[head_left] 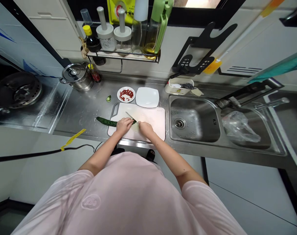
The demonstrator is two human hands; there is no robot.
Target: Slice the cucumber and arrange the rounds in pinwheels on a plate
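A long green cucumber (106,122) lies across the left part of the white cutting board (155,120), its far left end past the board's edge. My left hand (124,126) is closed over the cucumber near its right end. In my right hand (145,129) is the handle of a knife (130,115), whose blade points up and left at the cucumber's right end. Whether the blade is in the cucumber I cannot tell. Behind the board stand a plate (119,99) of chopped red pieces and a white plate (147,97). Cucumber end pieces (108,98) lie on the counter.
To the right is a double sink (194,137) with a plastic bag (240,125) in its right basin. A lidded pot (77,78) and a wok (15,89) stand at the left. Above the counter hangs a spice rack (124,56) with bottles and jars.
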